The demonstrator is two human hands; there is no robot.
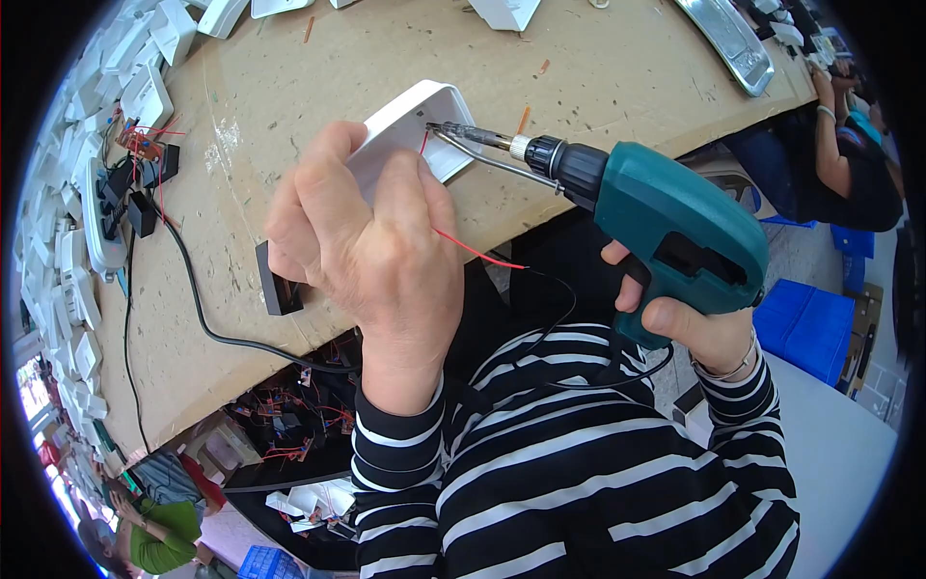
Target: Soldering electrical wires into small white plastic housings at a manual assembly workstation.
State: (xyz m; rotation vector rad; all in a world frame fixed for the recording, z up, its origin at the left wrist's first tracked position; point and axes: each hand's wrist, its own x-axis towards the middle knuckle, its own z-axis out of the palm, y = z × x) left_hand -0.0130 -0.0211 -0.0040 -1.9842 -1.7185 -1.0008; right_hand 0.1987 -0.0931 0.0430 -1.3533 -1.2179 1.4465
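My left hand (381, 232) is closed on a white plastic housing (410, 111), tilted up over the table's front edge. A red wire (479, 254) trails from beneath its fingers, its far end joining or lying beside a thin black wire. My right hand (666, 309) grips a green soldering gun (690, 207) by its handle. The gun's dark tip and its thin metal feed tube reach into the open side of the housing, close to its inner wall and a short piece of red wire. My left fingers hide part of the housing.
A worn tan table (318, 87) carries a heap of white housings (58, 251) at the left. Black adapters (145, 183) with red wires lie near it, and a black cable (207, 328) runs to the edge. Below sits a dark bin (299, 415) of wired parts. Other people work nearby.
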